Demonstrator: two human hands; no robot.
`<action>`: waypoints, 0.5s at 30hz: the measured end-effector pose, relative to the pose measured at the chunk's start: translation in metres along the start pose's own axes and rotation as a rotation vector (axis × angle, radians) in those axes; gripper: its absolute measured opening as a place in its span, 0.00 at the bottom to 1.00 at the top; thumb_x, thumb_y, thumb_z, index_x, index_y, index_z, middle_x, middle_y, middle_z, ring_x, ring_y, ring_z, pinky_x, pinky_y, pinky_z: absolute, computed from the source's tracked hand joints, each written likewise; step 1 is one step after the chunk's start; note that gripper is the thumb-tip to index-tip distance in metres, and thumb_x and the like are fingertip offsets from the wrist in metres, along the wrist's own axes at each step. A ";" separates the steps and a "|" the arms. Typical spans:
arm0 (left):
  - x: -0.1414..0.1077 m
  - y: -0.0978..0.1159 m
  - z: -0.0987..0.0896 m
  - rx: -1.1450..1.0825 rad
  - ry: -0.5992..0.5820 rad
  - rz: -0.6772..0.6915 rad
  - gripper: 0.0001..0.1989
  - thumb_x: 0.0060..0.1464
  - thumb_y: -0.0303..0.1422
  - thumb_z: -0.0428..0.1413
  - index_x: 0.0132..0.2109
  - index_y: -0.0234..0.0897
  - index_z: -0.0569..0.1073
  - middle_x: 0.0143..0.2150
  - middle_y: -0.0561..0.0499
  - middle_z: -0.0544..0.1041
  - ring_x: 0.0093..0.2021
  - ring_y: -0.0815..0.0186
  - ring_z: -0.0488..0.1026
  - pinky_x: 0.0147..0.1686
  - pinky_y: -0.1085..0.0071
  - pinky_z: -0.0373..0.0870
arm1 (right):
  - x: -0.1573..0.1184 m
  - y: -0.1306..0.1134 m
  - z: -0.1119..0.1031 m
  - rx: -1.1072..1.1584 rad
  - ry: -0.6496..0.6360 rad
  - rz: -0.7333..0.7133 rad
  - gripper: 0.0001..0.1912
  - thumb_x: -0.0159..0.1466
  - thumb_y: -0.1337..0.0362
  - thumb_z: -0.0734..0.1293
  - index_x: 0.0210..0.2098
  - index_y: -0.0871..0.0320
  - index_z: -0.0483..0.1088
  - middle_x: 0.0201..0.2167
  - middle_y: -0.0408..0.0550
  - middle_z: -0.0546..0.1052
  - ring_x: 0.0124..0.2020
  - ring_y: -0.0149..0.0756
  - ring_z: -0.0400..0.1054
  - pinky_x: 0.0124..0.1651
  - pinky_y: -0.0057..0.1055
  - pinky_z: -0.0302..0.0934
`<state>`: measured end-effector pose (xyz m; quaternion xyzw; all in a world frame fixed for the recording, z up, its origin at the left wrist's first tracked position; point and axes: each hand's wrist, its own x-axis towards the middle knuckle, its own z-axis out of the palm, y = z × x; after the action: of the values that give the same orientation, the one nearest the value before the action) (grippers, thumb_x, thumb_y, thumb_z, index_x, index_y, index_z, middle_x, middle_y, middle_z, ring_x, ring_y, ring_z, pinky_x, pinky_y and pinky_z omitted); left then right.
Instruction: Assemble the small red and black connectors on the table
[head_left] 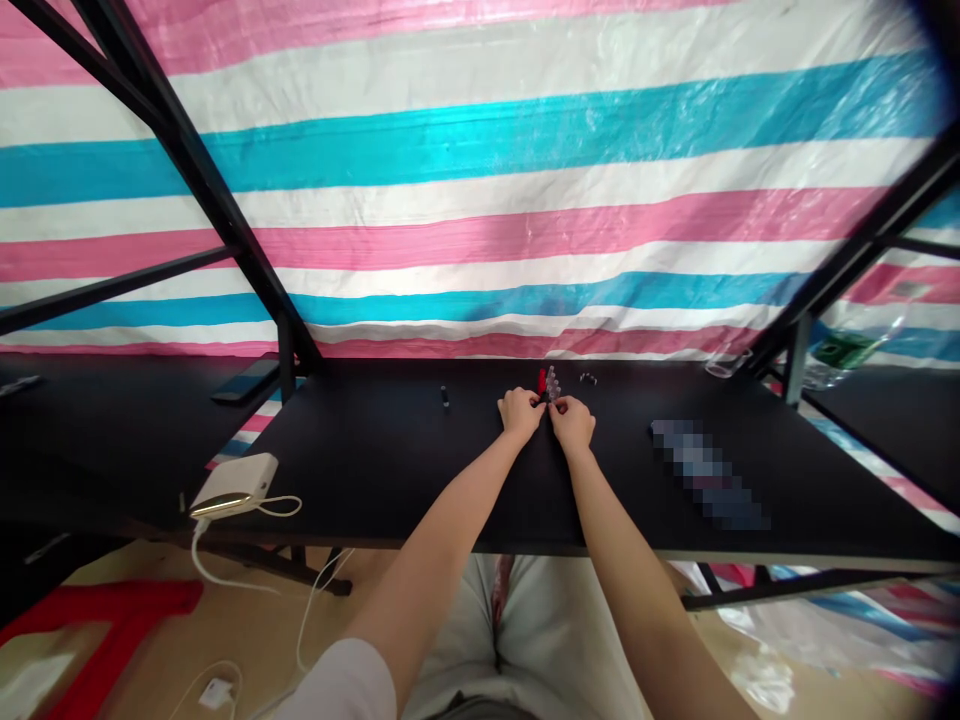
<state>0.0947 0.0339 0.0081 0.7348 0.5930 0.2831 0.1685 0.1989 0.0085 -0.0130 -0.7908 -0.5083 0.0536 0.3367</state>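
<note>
Near the far edge of the black table [360,450], my left hand [521,412] and my right hand [573,424] are close together. Fingers of both are pinched around something small and dark that I cannot make out. Just beyond the fingertips stand a small red piece [541,380] and a clear, knobbly strip [553,384]; whether they are joined is too small to tell. A little right of these lies a small shiny ring-like item [588,379]. To the left of my left hand is a short black-and-silver cylinder [444,396].
A white box [247,477] with a gold-edged device and cable sits at the table's left front. A pixelated dark object [705,475] lies to the right. A clear cup [726,364] is at the back right. Black metal frames [180,165] slant up on both sides.
</note>
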 end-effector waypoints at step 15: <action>-0.003 0.005 0.009 0.148 0.015 -0.026 0.10 0.49 0.39 0.52 0.37 0.40 0.73 0.41 0.47 0.70 0.45 0.60 0.61 0.43 0.62 0.56 | -0.002 -0.003 -0.003 -0.052 -0.017 -0.001 0.11 0.55 0.59 0.61 0.33 0.56 0.70 0.30 0.46 0.72 0.32 0.34 0.62 0.32 0.28 0.48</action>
<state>0.1040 0.0308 0.0037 0.7355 0.6228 0.2416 0.1130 0.1973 0.0066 -0.0098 -0.7985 -0.5128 0.0472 0.3117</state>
